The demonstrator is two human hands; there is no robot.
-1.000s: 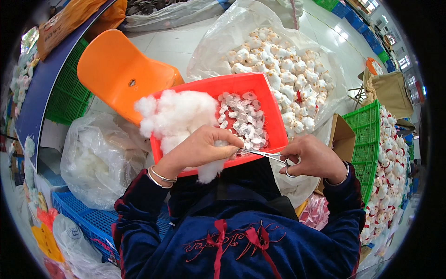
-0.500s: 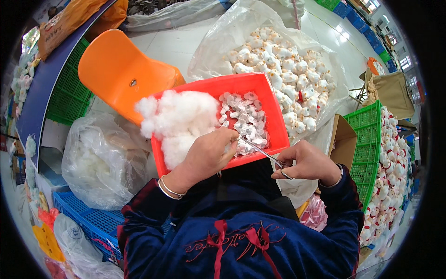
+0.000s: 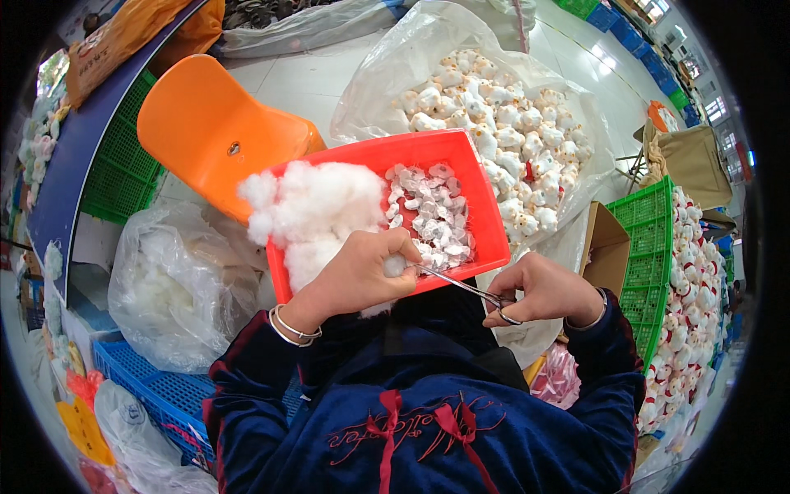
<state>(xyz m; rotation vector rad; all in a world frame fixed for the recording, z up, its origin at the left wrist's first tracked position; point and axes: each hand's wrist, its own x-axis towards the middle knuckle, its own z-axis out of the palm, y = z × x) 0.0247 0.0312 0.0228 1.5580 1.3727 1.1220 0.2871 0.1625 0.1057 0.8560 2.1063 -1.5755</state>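
Observation:
My right hand (image 3: 543,290) has its fingers in the loops of slim silver forceps (image 3: 471,286) with scissor-style handles. Their tips point left and meet the fingertips of my left hand (image 3: 362,272). That hand is closed in a pinch around a small whitish piece (image 3: 395,265), mostly hidden by the fingers. Both hands are over the near edge of a red tray (image 3: 485,206). White stuffing (image 3: 321,206) heaps up in the tray's left part. On its right side lie many small white and grey fabric pieces (image 3: 436,214).
An orange chair (image 3: 206,132) stands beyond the tray. A clear bag of white plush pieces (image 3: 527,132) lies at the far right, near a cardboard box (image 3: 607,247) and a green crate (image 3: 646,272). To the left are a bag of stuffing (image 3: 173,280) and a blue crate (image 3: 156,379).
My left hand has turned a little, so the whitish piece shows between its fingers. The forceps have shifted slightly down, their tips still at the left fingertips.

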